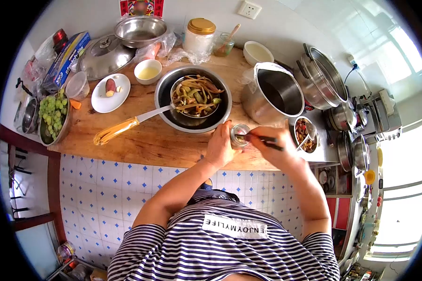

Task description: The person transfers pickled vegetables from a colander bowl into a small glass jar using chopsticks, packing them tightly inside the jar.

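Note:
My left hand [221, 144] wraps around a small glass jar [239, 135] standing on the wooden counter [159, 140] near its front edge. In my right hand [273, 142] is a dark thin utensil [267, 139], chopsticks or a spoon handle, with its tip in the jar's mouth. Just behind the jar stands a metal bowl [166, 100] holding a strainer ladle [195, 96] full of cooked green and brown vegetable strips. The ladle's yellow handle [111, 131] points left.
A large steel pot [273, 96] stands right of the bowl, with a small dish of chopped chili [305, 133] beside it. Further left are a white plate [110, 92], a bowl of grapes [54, 114], a pot lid [105, 56], a cup of yellow liquid [148, 71] and a lidded jar [199, 35].

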{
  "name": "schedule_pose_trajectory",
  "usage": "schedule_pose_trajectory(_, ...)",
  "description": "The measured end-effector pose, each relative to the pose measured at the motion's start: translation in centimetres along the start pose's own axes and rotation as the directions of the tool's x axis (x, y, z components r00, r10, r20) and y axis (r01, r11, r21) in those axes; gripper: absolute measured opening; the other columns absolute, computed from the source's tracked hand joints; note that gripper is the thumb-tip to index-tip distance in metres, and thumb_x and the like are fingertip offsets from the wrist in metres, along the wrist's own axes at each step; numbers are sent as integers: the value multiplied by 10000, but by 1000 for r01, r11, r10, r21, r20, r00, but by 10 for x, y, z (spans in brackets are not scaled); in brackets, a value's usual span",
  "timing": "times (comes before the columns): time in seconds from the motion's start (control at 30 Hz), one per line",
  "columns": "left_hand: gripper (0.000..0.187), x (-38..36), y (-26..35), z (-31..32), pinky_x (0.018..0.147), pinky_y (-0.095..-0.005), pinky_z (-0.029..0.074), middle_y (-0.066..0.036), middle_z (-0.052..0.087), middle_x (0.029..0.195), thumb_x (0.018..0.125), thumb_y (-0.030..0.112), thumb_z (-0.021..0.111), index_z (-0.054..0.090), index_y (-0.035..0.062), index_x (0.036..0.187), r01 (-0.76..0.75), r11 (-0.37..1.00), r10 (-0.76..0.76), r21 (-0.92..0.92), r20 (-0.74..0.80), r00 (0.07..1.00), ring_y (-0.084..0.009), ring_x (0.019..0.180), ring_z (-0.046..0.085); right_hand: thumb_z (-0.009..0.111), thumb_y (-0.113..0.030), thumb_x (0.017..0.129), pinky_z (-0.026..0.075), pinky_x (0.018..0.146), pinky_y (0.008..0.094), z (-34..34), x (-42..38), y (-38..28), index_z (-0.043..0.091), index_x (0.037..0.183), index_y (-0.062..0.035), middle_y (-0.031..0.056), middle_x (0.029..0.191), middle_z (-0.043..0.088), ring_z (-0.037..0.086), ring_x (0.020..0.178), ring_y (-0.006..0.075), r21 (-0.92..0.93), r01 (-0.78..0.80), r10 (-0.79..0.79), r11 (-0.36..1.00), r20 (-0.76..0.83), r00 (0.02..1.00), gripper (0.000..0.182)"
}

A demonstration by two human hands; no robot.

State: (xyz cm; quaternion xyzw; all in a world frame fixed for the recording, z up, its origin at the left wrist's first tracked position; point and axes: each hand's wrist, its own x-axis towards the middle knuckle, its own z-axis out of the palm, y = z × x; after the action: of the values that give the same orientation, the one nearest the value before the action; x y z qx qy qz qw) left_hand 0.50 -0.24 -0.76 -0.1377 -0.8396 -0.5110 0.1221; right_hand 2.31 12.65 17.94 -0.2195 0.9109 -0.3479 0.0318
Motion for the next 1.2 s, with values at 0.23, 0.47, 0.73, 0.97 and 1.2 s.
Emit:
schedule_pose_trajectory(0.23, 807, -4, -9, 10, 903, -462, 496, -225, 571, 1209, 653, 127, 863, 405, -5, 1305, -34, 983, 37, -181, 13, 999, -440, 1116, 566, 685, 2, 849, 497, 565, 323, 25, 0, 29, 699, 886, 17, 142, 718, 665, 649, 623, 183, -133, 0, -10, 991, -77, 997, 43)
schedule_pose_trajectory(0.47, 730, -6, 1, -4, 830, -465, 513, -202, 555, 1119, 661, 135, 840, 418, -7, 1239, -74, 996, 79, 42, -128, 989, -406, 1029, 580, 684, -2, 858, 489, 581, 296, 8, 6, 12, 728, 912, -5, 129, 778, 701, 642, 646, 156, 69, -23, 30, 997, -99, 995, 70)
schedule_pose_trajectory(0.73, 718, -15, -7, -10, 836, -452, 516, -192, 576, 1082, 648, 157, 853, 447, 19, 1224, -82, 995, 94, 65, -206, 974, -398, 1024, 585, 659, -17, 889, 495, 572, 303, -3, 7, -9, 697, 871, 22, 115, 783, 689, 668, 698, 149, 127, 20, -11, 992, -75, 997, 57)
schedule_pose_trajectory(0.97, 675, -29, -9, -37, 799, -450, 516, -201, 561, 1086, 626, 85, 822, 452, 2, 1185, -105, 993, 114, 50, -226, 968, -397, 988, 586, 593, -282, 998, 554, 542, 289, -49, 42, 27, 675, 996, 30, 138, 875, 720, 710, 697, 200, 554, -82, 248, 829, -232, 941, 323)
schedule_pose_trajectory(1.2, 710, -33, -24, -60, 813, -447, 511, -198, 579, 1084, 613, 111, 846, 468, 0, 1203, -49, 995, 72, 91, -264, 962, -401, 988, 592, 574, -329, 1008, 602, 597, 322, 29, 130, 70, 653, 1010, 57, 129, 890, 692, 664, 708, 177, 712, -16, 405, 702, -382, 830, 393)
